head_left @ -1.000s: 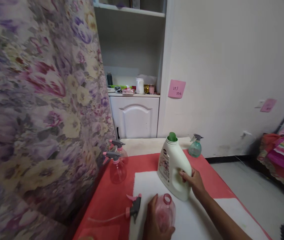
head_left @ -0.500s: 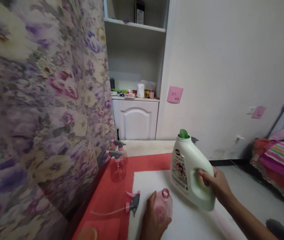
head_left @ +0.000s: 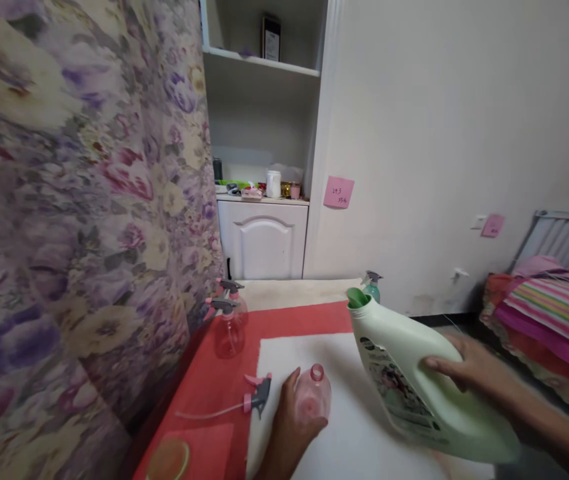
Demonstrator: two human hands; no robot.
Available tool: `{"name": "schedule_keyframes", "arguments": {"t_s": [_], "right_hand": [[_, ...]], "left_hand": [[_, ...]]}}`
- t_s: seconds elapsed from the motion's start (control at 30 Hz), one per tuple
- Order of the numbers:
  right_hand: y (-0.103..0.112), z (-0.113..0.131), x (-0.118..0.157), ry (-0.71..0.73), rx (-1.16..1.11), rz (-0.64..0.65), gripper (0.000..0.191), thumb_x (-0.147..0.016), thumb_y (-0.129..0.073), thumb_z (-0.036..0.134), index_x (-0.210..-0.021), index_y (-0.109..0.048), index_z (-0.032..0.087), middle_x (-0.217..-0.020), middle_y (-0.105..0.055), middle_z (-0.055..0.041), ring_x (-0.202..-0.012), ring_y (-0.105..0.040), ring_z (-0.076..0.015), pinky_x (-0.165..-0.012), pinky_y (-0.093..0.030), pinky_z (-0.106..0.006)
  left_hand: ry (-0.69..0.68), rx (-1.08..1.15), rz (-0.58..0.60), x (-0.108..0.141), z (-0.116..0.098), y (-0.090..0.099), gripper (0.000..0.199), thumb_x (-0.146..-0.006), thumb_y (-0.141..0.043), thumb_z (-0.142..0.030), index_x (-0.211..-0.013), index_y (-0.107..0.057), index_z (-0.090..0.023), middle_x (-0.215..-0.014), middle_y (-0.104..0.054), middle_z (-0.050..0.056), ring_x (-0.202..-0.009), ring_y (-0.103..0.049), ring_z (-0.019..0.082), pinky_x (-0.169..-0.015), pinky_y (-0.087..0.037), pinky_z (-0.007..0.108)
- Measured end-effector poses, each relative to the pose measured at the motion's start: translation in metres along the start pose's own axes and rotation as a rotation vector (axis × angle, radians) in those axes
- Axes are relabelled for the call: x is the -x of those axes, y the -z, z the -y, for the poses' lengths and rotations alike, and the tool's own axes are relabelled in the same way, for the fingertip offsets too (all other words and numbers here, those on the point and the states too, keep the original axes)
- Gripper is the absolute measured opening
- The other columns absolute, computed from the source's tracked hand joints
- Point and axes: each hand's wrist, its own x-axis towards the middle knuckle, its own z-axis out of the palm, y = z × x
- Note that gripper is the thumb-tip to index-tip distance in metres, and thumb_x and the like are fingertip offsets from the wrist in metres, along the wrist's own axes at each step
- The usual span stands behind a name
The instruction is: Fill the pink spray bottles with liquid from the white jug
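Observation:
My left hand [head_left: 291, 423] is wrapped round a clear pink spray bottle [head_left: 314, 395] without its top, standing on a white cloth [head_left: 349, 433]. By its handle, my right hand [head_left: 469, 363] grips a large pale green detergent jug [head_left: 414, 360]. The jug is tilted leftward, its open mouth with a green spout [head_left: 357, 298] above and to the right of the bottle's neck. No liquid shows coming out. Left of my left hand lies a grey and pink spray trigger [head_left: 259, 395] with a clear tube.
Two pink spray bottles [head_left: 229, 333] with triggers stand on the red tablecloth [head_left: 209, 393] at the left. A teal spray bottle [head_left: 373, 288] stands at the back right, partly behind the jug. A round lid [head_left: 168, 460] sits at the near left, beside the floral curtain [head_left: 89, 233].
My right hand has moved right and tipped the jug further to the left. The teal spray bottle behind it shows more. The whole view has shifted slightly; my left hand still holds the bottle.

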Motion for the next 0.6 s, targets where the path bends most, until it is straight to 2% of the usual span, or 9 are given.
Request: {"name": "schedule_keyframes", "arguments": {"t_s": [0.1,0.23,0.3,0.37,0.4,0.47,0.53,0.6], "right_hand": [[0.002,0.005,0.002,0.002,0.026,0.036,0.032,-0.062,-0.077,0.045,-0.083,-0.072,0.021,-0.061,-0.065,0.0,-0.042,-0.05,-0.0118,-0.034,-0.034,-0.02],[0.005,0.007,0.003,0.018,0.035,0.046,0.025,-0.057,-0.081,0.034,-0.076,-0.072,0.021,-0.057,-0.064,0.0008,-0.039,-0.05,-0.0107,-0.03,-0.033,-0.018],[0.007,0.008,0.003,0.02,0.056,0.071,0.037,-0.055,-0.083,0.031,-0.089,-0.074,0.022,-0.066,-0.069,-0.0012,-0.04,-0.053,-0.0115,-0.028,-0.034,-0.018],[0.008,0.011,0.003,0.033,0.106,0.112,0.056,-0.056,-0.084,0.031,-0.109,-0.07,0.025,-0.089,-0.075,-0.0057,-0.047,-0.059,-0.0145,-0.029,-0.038,-0.019],[0.008,0.014,0.003,0.051,0.143,0.142,0.061,-0.057,-0.084,0.033,-0.116,-0.068,0.026,-0.101,-0.074,-0.0072,-0.055,-0.064,-0.0174,-0.034,-0.044,-0.021],[0.008,0.019,0.003,0.101,0.225,0.225,0.06,-0.063,-0.081,0.036,-0.12,-0.066,0.025,-0.115,-0.071,-0.0073,-0.079,-0.069,-0.0241,-0.056,-0.057,-0.026],[0.007,0.025,0.004,0.136,0.286,0.323,0.058,-0.07,-0.076,0.04,-0.124,-0.063,0.023,-0.12,-0.07,-0.0068,-0.098,-0.067,-0.0282,-0.081,-0.056,-0.032],[0.006,0.03,0.003,0.132,0.318,0.393,0.058,-0.076,-0.071,0.043,-0.13,-0.059,0.023,-0.124,-0.067,-0.0066,-0.102,-0.066,-0.0285,-0.089,-0.053,-0.035]], "left_hand": [[-0.04,0.047,-0.008,-0.002,-0.018,0.011,0.07,-0.065,-0.063,-0.022,-0.132,-0.043,-0.02,-0.14,-0.052,0.011,-0.132,-0.044,0.031,-0.111,-0.035,0.043],[-0.122,0.117,0.07,-0.014,-0.042,0.022,0.049,-0.068,-0.063,-0.023,-0.116,-0.058,-0.019,-0.128,-0.062,0.01,-0.123,-0.053,0.028,-0.108,-0.038,0.041],[-0.13,0.153,0.095,-0.021,-0.049,0.021,0.041,-0.071,-0.064,-0.025,-0.111,-0.06,-0.019,-0.12,-0.066,0.009,-0.116,-0.058,0.026,-0.103,-0.042,0.038],[-0.121,0.197,0.118,-0.025,-0.053,0.018,0.036,-0.073,-0.064,-0.027,-0.107,-0.062,-0.019,-0.115,-0.068,0.008,-0.111,-0.061,0.024,-0.099,-0.045,0.034],[-0.116,0.221,0.13,-0.026,-0.053,0.016,0.034,-0.074,-0.064,-0.028,-0.106,-0.062,-0.019,-0.113,-0.069,0.007,-0.11,-0.061,0.024,-0.097,-0.046,0.033],[-0.107,0.266,0.152,-0.027,-0.053,0.015,0.031,-0.076,-0.064,-0.028,-0.105,-0.062,-0.02,-0.111,-0.069,0.006,-0.107,-0.062,0.023,-0.095,-0.047,0.032],[-0.097,0.293,0.161,-0.026,-0.052,0.015,0.03,-0.076,-0.064,-0.028,-0.105,-0.062,-0.02,-0.112,-0.069,0.006,-0.108,-0.062,0.023,-0.096,-0.046,0.032],[-0.081,0.309,0.173,-0.025,-0.052,0.018,0.032,-0.075,-0.066,-0.028,-0.106,-0.062,-0.02,-0.115,-0.068,0.007,-0.111,-0.061,0.024,-0.098,-0.044,0.033]]}}
